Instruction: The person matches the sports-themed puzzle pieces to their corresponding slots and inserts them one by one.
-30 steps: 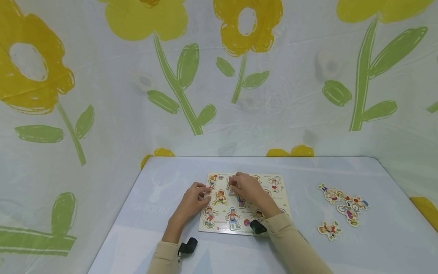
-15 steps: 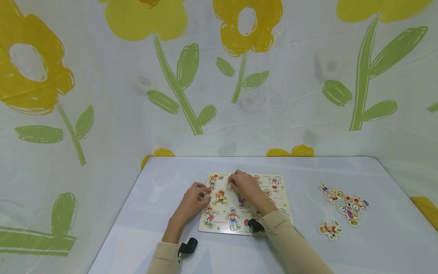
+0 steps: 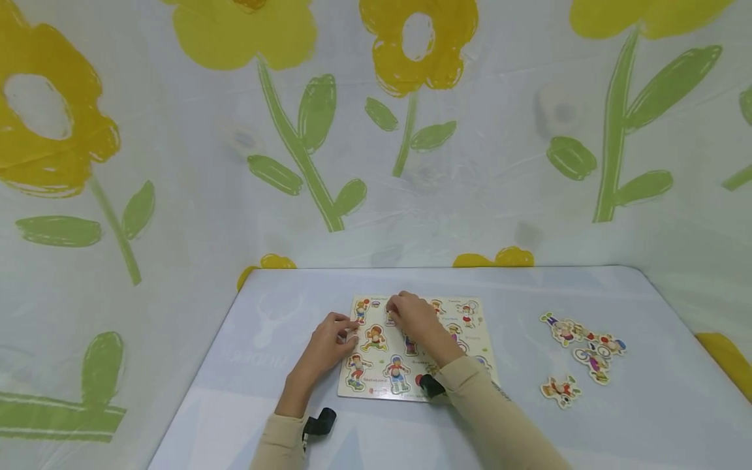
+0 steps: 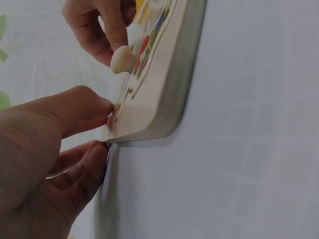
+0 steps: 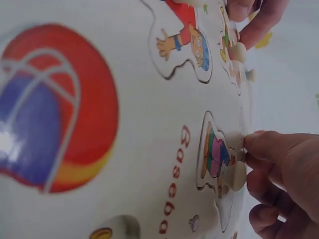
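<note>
One puzzle piece (image 3: 390, 320) is pinched in the nearly closed right hand (image 3: 416, 321). The left hand (image 3: 328, 341), a bit spread, grips the board (image 3: 373, 367).

Your head view looks forward and down on the puzzle board (image 3: 392, 345) from well back on its near side. Both wrist views lie rolled sideways and share the board, your left hand (image 3: 330, 341) and your right hand (image 3: 416, 320): the left looks closely past the board's near-left corner, the right skims nearest, across its surface toward the far side.
</note>
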Motion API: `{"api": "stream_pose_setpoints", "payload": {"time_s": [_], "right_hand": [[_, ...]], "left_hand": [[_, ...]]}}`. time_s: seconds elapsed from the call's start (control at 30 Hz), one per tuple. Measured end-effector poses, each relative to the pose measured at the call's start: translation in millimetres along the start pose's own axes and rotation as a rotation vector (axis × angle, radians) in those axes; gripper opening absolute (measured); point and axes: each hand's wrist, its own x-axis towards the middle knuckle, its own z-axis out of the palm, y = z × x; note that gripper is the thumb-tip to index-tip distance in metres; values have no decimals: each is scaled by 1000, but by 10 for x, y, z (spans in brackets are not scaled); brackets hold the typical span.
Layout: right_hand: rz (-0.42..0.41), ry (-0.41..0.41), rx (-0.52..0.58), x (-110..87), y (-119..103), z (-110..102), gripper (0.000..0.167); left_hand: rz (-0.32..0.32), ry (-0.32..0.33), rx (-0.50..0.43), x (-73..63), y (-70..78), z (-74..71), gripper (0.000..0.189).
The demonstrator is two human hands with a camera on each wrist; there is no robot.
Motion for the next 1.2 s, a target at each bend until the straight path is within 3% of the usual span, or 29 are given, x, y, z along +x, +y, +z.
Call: {"api": "stream_pose_setpoints", "payload": {"time_s": [0.67, 1.03, 1.2], "right_hand": [[125, 66, -172, -134, 39, -32, 32], [-5, 31, -76, -247, 219, -40, 37], [-30, 40, -17, -286, 269, -47, 30]], "left_hand": [[22, -6, -23, -10, -34, -40, 32], [6, -5, -9, 11, -21, -42, 31], [8, -8, -19, 1, -13, -30, 31]]}}
